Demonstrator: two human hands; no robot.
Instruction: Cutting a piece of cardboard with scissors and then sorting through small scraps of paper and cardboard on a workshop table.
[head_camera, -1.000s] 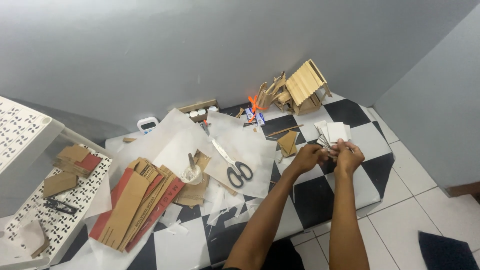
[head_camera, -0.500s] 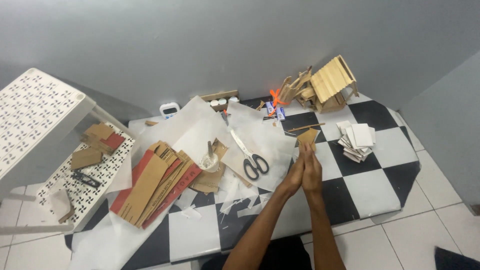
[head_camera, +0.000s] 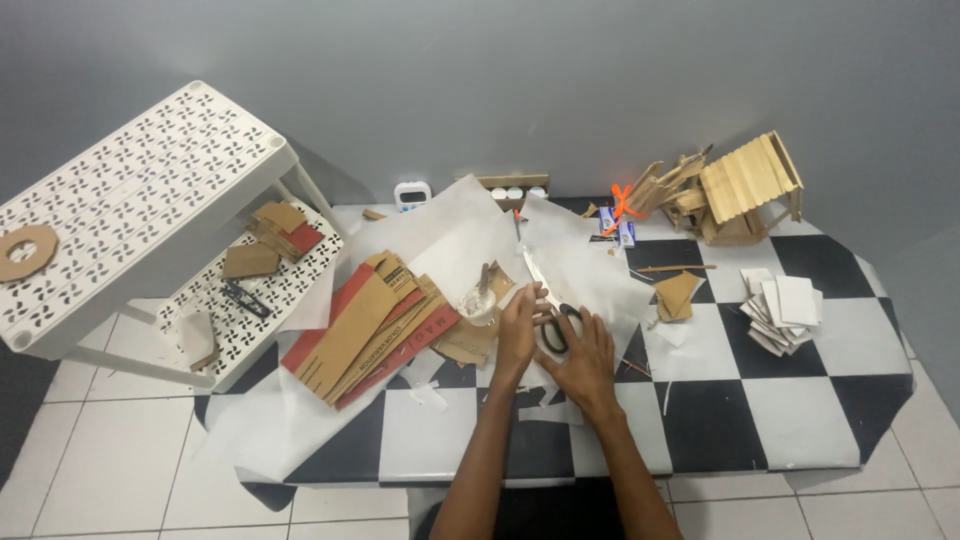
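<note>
A grey wall backs a black-and-white checkered mat (head_camera: 760, 400) spread over a white tiled floor. At nine o'clock we see a white perforated shelf (head_camera: 140, 200) with a cardboard ring (head_camera: 25, 252) on top and cardboard scraps (head_camera: 272, 235) on its lower tier. Toward the middle, a cardboard stack (head_camera: 375, 325) lies on white paper (head_camera: 450, 230), with a small clear cup (head_camera: 479, 303) just beside it. Our left hand (head_camera: 519, 325) lies flat, fingers spread, touching the paper next to the scissors (head_camera: 552, 305). Our right hand (head_camera: 580, 352) rests open over the scissors' black handles, not gripping them that we can tell. At two o'clock stands a wooden stick house (head_camera: 735, 190); at three o'clock a pile of white cards (head_camera: 785, 310) sits near a folded cardboard piece (head_camera: 678, 296).
</note>
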